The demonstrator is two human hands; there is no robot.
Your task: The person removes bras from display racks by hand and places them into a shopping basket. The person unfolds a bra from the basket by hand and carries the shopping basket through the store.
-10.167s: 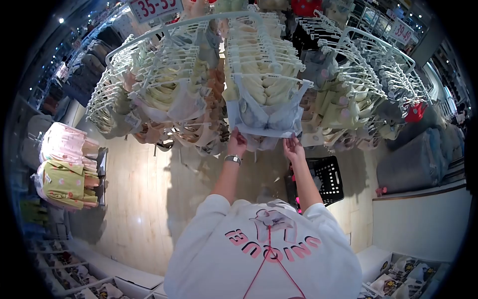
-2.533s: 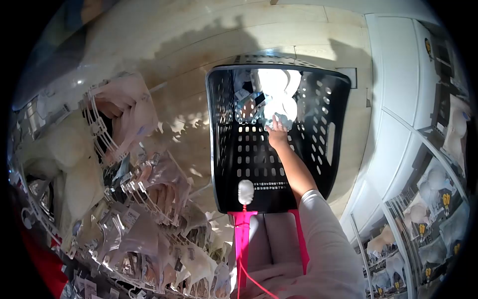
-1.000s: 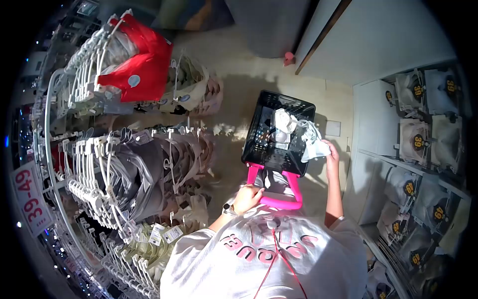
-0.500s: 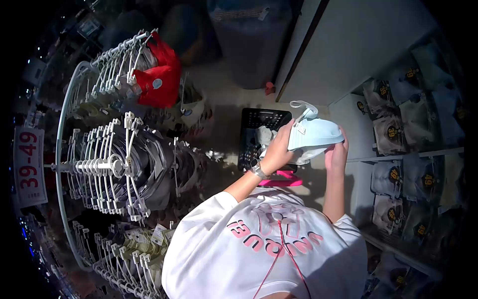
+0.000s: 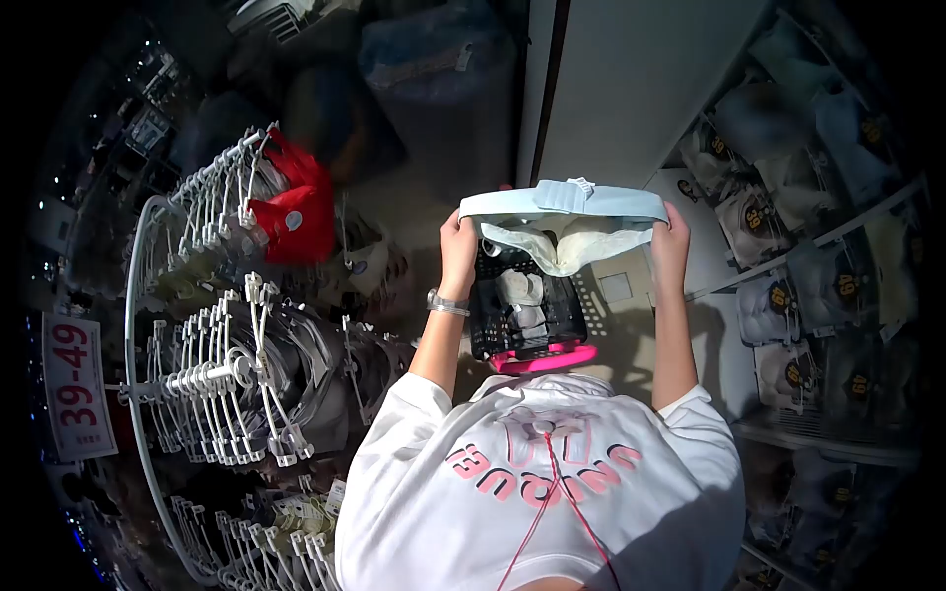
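Note:
A light blue bra (image 5: 512, 204) with a pale cream inner side is stretched out in the air between my two hands. Its fastened back band forms the upper edge and the cups hang below. My left hand (image 5: 458, 251) grips the left end, with a metal watch on the wrist. The right end is pinched in my right hand (image 5: 671, 244). Below and partly hidden by the bra stands a black basket (image 5: 490, 330) with a pink handle (image 5: 547, 361). White and pale items (image 5: 522, 291) lie inside the basket.
On the left is a white rack (image 5: 136, 394) of hangers with grey and red garments (image 5: 296, 212) and a "39-49" sign (image 5: 79, 386). Shelves (image 5: 714, 286) of packaged bras line the right. A grey covered bin (image 5: 439, 89) and white panel (image 5: 621, 89) stand ahead.
The bra came from the basket area in my right hand, my left hand left the basket handle and took hold too, and the bra is now spread wide and higher. The view has shifted.

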